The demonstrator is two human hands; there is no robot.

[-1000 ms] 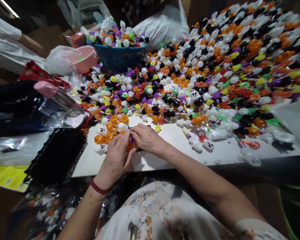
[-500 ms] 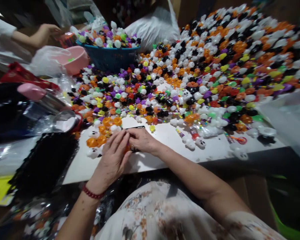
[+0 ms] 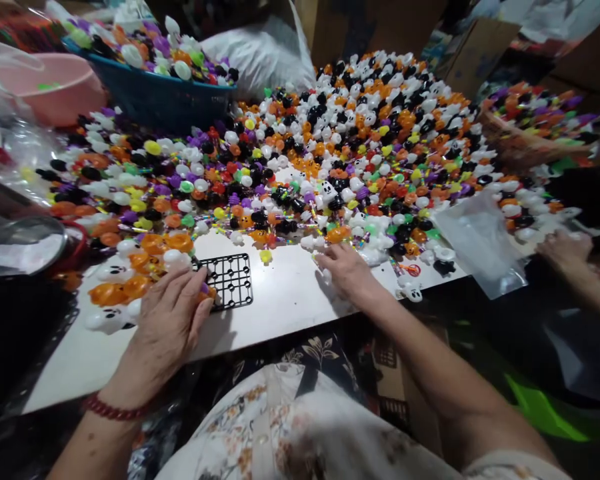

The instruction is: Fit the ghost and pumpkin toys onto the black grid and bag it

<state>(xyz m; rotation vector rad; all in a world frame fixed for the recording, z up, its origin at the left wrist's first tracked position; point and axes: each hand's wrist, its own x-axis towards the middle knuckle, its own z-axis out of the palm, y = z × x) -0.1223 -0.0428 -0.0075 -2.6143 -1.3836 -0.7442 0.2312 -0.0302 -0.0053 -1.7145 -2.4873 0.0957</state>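
Note:
My left hand (image 3: pixel 173 313), with a dark red bead bracelet, lies over the left end of a black plastic grid tray (image 3: pixel 235 283). Its fingers and thumb close around that end, and an orange-and-purple piece (image 3: pixel 209 292) shows beside the thumb. The right part of the grid is bare. Against the left hand sit white ghost figures (image 3: pixel 110 319) and orange pumpkin figures (image 3: pixel 109 294). My right hand (image 3: pixel 347 273) is at the near edge of the pile, its fingers bent down onto a small white ghost figure (image 3: pixel 325 272), mostly hidden under them.
A large heap of Halloween figures (image 3: pixel 360 120) covers the back of the white tabletop (image 3: pixel 280 300). A blue basin (image 3: pixel 150 93) and a pink basin (image 3: pixel 60 87) stand at left. A clear plastic bag (image 3: pixel 485 243) lies at right, near another person's hand (image 3: pixel 567 253).
My right hand has left the grid and moved right to the pile's edge. The left hand stays at the grid, now more exposed. The view has turned right.

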